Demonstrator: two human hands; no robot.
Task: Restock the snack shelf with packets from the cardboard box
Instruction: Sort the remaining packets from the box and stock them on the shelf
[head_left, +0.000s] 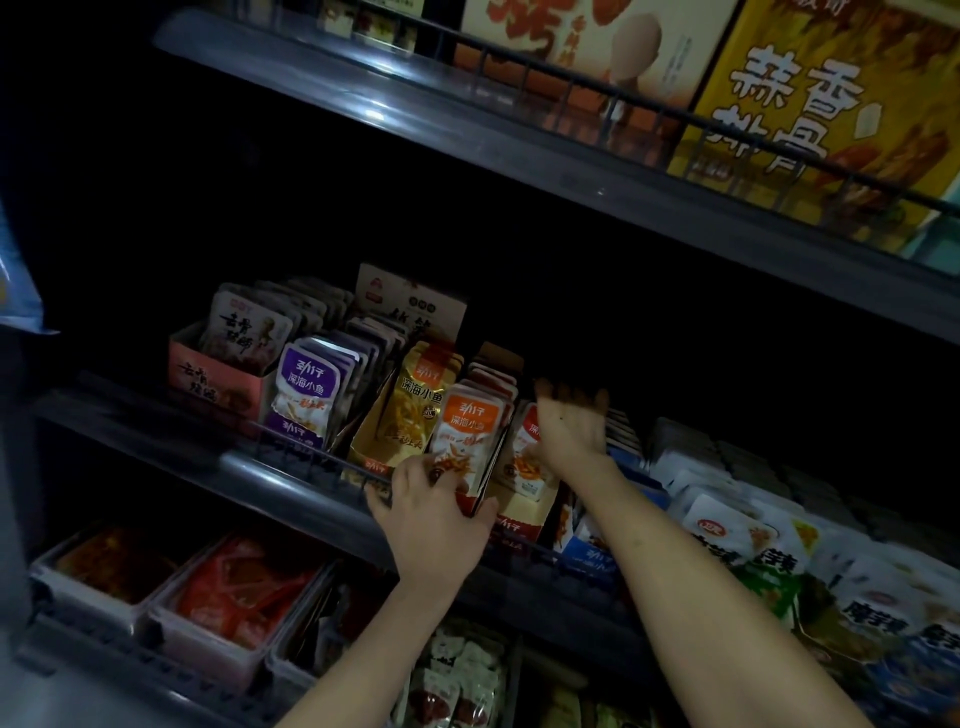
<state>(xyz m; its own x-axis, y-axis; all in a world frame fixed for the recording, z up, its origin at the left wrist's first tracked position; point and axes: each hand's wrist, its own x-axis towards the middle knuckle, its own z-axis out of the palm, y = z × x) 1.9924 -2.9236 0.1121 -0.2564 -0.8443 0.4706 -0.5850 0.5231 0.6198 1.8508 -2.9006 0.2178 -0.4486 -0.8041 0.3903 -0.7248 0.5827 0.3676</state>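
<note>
On the dim middle shelf, rows of small snack packets stand in display boxes. My left hand grips the lower front of a stack of orange-and-white packets at the shelf's front rail. My right hand reaches over the neighbouring red-and-white packets, fingers straight and pointing into the dark back of the shelf. A purple packet row and a gold packet row stand to the left. No cardboard supply box is visible.
A pink display box sits at the shelf's left end. White and blue packets fill the right side. Large yellow boxes stand behind a wire rail on the upper shelf. Trays of red packets lie on the lower shelf.
</note>
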